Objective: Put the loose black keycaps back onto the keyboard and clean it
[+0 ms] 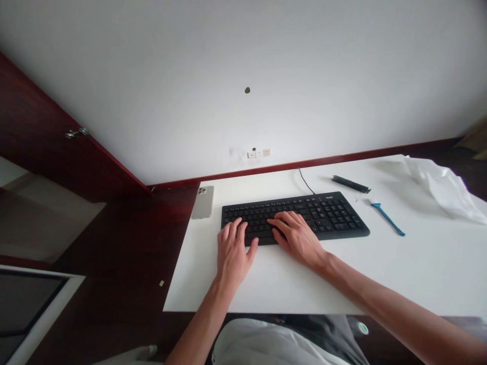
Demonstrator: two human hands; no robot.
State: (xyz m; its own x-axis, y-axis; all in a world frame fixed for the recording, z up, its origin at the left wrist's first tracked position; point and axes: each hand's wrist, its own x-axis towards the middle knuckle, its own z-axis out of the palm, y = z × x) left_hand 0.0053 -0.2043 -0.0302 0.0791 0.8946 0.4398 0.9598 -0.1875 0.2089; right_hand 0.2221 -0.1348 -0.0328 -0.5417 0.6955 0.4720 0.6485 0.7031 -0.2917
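A black wired keyboard [335,215] lies flat on the white table [289,289], its cable leading off the far edge. My left hand [233,246] rests over its left end, fingers spread on the keys and thumb near the front edge. Over the middle keys sits my right hand [297,233], palm down with the fingers stretched out and slightly curled. Neither hand grips anything. Some keys are hidden beneath both hands.
A phone [204,204] lies face down at the table's left edge. Right of the keyboard are a dark narrow strip [350,184], a blue-handled brush [388,219] and a crumpled white plastic bag [443,187]. A dark red door [57,121] stands at left.
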